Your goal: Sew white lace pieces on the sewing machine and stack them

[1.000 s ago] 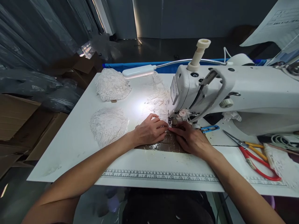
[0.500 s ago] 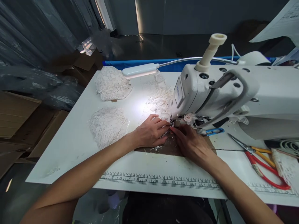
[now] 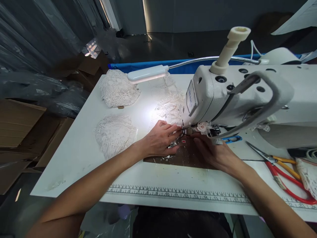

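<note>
My left hand (image 3: 162,138) rests beside the presser foot (image 3: 187,131) of a white sewing machine (image 3: 205,96), its fingers bent and closed on a piece of white lace (image 3: 169,107) that spreads out behind it. My right hand (image 3: 218,153) lies low on the other side of the foot, thumb and forefinger apart. Part of it is behind the machine's bent lever, and nothing shows between its visible fingers. A small red mark (image 3: 183,141) shows on the brown plate (image 3: 180,160) between the hands.
Two lace piles, one at the back (image 3: 119,89) and one nearer (image 3: 115,134), lie to the left. A white lamp (image 3: 148,74) hangs over the table. Red-and-orange-handled scissors (image 3: 279,165) and a blue-handled tool (image 3: 232,139) lie right. A ruler strip (image 3: 173,195) runs along the front edge.
My right hand has drawn away to the right from my left fingertips, uncovering the red mark. My left hand stays about where it was. The view has shifted slightly.
</note>
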A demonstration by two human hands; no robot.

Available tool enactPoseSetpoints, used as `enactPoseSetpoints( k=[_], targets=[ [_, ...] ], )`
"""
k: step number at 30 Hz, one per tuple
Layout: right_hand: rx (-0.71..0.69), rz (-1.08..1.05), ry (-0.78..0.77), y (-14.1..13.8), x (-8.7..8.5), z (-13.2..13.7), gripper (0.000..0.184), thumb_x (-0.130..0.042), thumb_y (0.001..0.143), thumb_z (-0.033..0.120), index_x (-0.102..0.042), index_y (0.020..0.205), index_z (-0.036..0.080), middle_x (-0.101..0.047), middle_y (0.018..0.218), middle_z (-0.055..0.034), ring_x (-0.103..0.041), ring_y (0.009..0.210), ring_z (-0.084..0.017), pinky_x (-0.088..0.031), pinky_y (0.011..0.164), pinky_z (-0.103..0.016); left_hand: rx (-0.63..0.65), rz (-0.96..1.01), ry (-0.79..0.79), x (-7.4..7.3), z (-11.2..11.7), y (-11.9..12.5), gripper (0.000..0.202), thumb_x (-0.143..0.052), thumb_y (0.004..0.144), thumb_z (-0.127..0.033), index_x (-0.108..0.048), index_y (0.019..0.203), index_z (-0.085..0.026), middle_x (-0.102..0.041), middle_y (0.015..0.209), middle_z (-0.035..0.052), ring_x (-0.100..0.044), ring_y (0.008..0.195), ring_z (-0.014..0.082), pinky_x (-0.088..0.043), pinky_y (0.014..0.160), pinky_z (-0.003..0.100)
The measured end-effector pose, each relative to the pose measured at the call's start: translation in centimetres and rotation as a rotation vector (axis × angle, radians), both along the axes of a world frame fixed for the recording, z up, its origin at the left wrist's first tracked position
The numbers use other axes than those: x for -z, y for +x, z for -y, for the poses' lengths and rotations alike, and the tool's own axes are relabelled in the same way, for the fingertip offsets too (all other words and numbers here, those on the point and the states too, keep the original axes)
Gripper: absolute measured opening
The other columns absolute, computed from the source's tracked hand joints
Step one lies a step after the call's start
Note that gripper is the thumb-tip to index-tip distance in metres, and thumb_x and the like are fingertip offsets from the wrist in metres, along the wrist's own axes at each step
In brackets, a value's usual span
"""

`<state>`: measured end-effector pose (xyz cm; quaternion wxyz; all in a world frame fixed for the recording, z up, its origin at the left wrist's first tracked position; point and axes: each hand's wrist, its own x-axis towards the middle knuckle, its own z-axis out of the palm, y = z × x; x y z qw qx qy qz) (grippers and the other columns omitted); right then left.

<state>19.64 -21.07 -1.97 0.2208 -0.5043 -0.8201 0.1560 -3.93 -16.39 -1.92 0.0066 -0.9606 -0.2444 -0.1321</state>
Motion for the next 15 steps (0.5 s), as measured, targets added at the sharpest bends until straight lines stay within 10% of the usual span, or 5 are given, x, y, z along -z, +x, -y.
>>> enactPoseSetpoints(
  k=[5,15],
  targets=[
    [0.156,-0.110,-0.117,0.9,0.1,-1.5,0.029,-0.037,0.094,0.033,-0.062,0.088,0.018,-0.065,0.085,-0.0097,-0.062,0.084,-0.027,-0.050,0.078,-0.041,-0.009,-0.021,-0.018,-0.1,0.0,-0.1,0.039,-0.040,0.095,-0.042,-0.058,0.116,-0.015,-0.057,0.112,0.0113,-0.053,0.089,0.0216,-0.037,0.083,0.041],
    [0.058,-0.100,-0.139,0.9,-3.0,2.7,0.024,-0.046,0.094,0.033,-0.065,0.103,0.022,-0.068,0.098,-0.0082,-0.065,0.091,-0.023,-0.054,0.076,-0.034,-0.033,-0.012,-0.081,-0.1,0.0,-0.1,0.039,-0.039,0.096,-0.037,-0.052,0.126,-0.016,-0.053,0.125,0.0130,-0.054,0.106,0.0245,-0.034,0.099,0.047]
  ],
)
